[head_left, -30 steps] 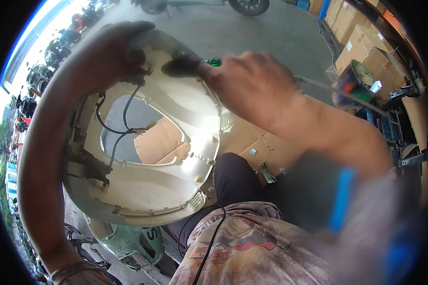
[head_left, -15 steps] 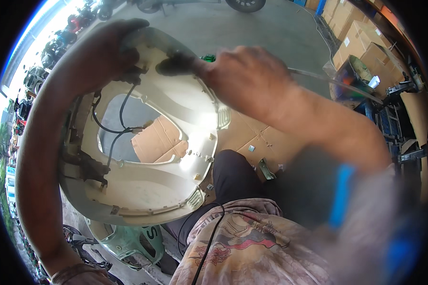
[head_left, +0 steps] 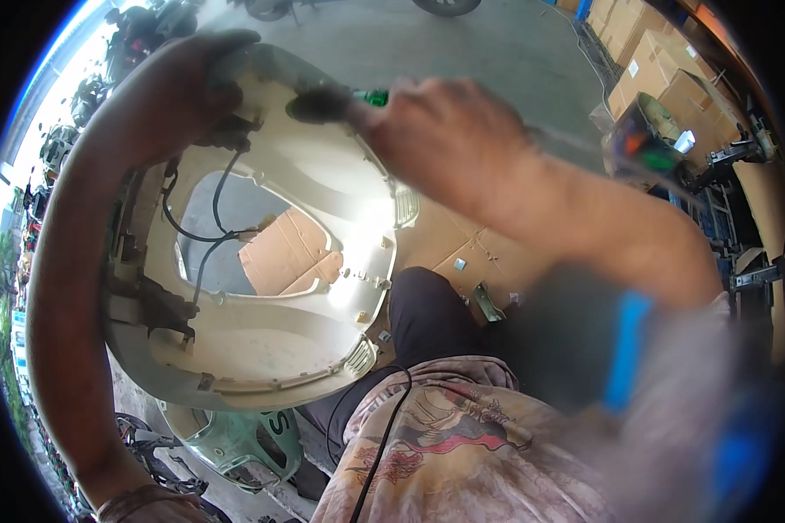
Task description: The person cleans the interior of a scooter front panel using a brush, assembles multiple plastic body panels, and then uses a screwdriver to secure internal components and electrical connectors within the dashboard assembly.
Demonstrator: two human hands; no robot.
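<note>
A large scooter body panel (head_left: 262, 336), its cream inner side facing me, is held up at left. My left hand (head_left: 208, 91) wraps round its far upper edge. My right hand (head_left: 449, 131) is closed round a screwdriver with a green handle (head_left: 373, 98); its long thin shaft, blurred, points off to the right past my wrist. The thumb of that hand lies dark against the panel's upper right rim. Black cables (head_left: 222, 231) with a small connector hang across the panel's opening. Dark brackets (head_left: 167, 305) sit along its left side.
Flattened cardboard (head_left: 436, 235) covers the floor, with small clips and a curved green piece (head_left: 488, 302) on it. A pale green scooter panel (head_left: 235, 443) is below left. Cardboard boxes (head_left: 663, 70) and a bucket (head_left: 645, 131) stand right. Parked motorcycles (head_left: 92, 96) line the left.
The panel and both hands have shifted slightly left. More of the green screwdriver handle shows beside my right hand, and its shaft is more blurred.
</note>
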